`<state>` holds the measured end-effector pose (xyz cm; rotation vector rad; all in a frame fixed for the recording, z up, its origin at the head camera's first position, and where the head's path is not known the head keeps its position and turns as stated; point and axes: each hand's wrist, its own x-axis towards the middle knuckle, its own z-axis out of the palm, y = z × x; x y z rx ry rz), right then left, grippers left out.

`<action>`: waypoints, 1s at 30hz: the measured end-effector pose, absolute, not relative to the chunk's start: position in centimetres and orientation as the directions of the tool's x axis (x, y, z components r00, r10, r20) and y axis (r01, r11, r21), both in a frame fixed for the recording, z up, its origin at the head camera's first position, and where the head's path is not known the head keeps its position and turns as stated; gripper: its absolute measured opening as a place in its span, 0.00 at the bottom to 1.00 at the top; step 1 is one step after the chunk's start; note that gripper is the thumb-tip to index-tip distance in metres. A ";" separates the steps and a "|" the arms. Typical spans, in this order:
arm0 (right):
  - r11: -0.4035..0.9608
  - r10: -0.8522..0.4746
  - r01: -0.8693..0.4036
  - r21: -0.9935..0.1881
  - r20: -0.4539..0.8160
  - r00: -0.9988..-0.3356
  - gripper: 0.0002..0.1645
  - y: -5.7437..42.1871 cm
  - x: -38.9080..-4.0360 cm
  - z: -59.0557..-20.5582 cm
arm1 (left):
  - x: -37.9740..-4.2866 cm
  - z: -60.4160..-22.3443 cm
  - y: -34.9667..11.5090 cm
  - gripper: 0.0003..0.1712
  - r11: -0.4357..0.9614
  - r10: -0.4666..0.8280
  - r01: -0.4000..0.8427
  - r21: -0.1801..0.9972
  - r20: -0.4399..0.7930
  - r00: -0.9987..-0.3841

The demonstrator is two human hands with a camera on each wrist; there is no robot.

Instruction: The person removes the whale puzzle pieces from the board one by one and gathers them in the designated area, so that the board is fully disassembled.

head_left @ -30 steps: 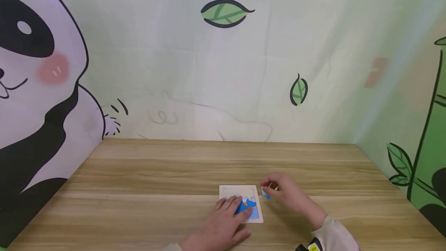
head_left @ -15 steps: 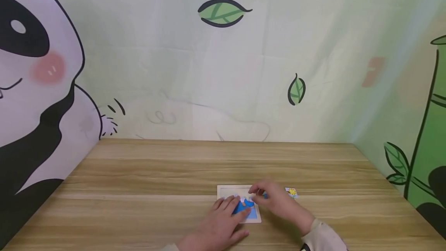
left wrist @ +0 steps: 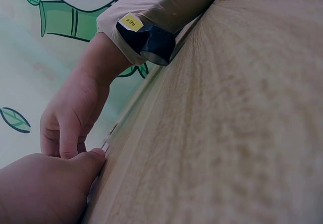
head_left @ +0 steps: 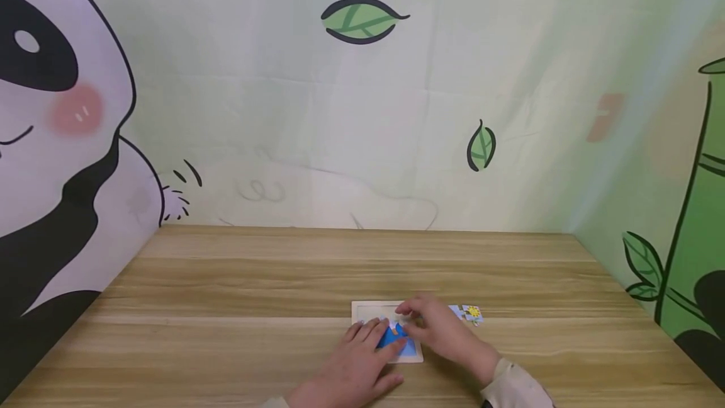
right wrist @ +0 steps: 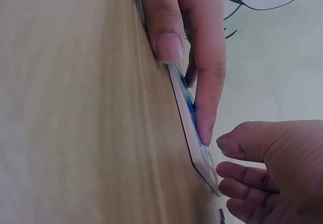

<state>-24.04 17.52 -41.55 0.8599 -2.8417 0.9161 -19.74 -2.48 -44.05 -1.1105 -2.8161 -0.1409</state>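
Observation:
A square jigsaw tray point(head_left: 370, 303) with a pale rim lies on the table, partly filled with a blue picture point(head_left: 392, 337). My left hand point(head_left: 354, 361) rests on the tray with its fingers spread, the thumb off its near edge. Over the tray's right side is my right hand point(head_left: 444, 329), fingers curled down in a pinch, mostly hiding the small puzzle piece they hold. In the right wrist view, the right fingers point(right wrist: 247, 183) sit close by the tray's edge point(right wrist: 187, 128), near the left fingertips. Loose puzzle pieces point(head_left: 471, 313), one with a yellow sun, lie just right of the right hand.
The wooden table point(head_left: 255, 276) runs back to a wall sheet point(head_left: 283, 112) printed with a panda, leaves and bamboo. A dark band with a yellow label point(left wrist: 132, 21) is on the right sleeve.
My right hand has carried a blue puzzle piece left from beside the tray to over its right side, uncovering the loose pieces. The left hand keeps its place on the tray.

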 end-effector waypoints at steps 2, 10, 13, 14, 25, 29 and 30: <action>0.679 -0.494 -0.517 -0.521 0.198 -0.847 0.13 17.5 -24.0 -41.6 | -19.7 -44.1 -2.4 0.32 0.729 0.673 0.683 0.040 0.137 -0.727; 0.719 -0.489 -0.532 -0.447 0.218 -0.845 0.09 17.1 -24.1 -42.0 | -19.7 -44.0 -2.4 0.31 0.730 0.674 0.683 0.025 0.146 -0.725; 0.728 -0.483 -0.533 -0.431 0.230 -0.845 0.08 16.9 -24.0 -42.0 | -19.7 -44.0 -2.4 0.32 0.730 0.674 0.683 0.024 0.139 -0.726; 0.729 -0.482 -0.534 -0.427 0.234 -0.844 0.08 16.9 -24.0 -42.0 | -19.7 -44.0 -2.4 0.32 0.730 0.675 0.683 0.025 0.137 -0.725; 0.743 -0.456 -0.510 -0.433 0.230 -0.860 0.06 16.6 -23.8 -42.0 | -19.7 -44.0 -2.5 0.31 0.731 0.672 0.681 0.030 0.134 -0.728; 0.747 -0.448 -0.501 -0.437 0.226 -0.865 0.06 16.5 -23.8 -42.0 | -19.7 -44.0 -2.4 0.31 0.737 0.667 0.675 0.028 0.131 -0.733; 0.747 -0.448 -0.501 -0.437 0.226 -0.865 0.06 16.5 -23.8 -42.0 | -19.7 -44.0 -2.3 0.31 0.738 0.666 0.674 0.033 0.126 -0.736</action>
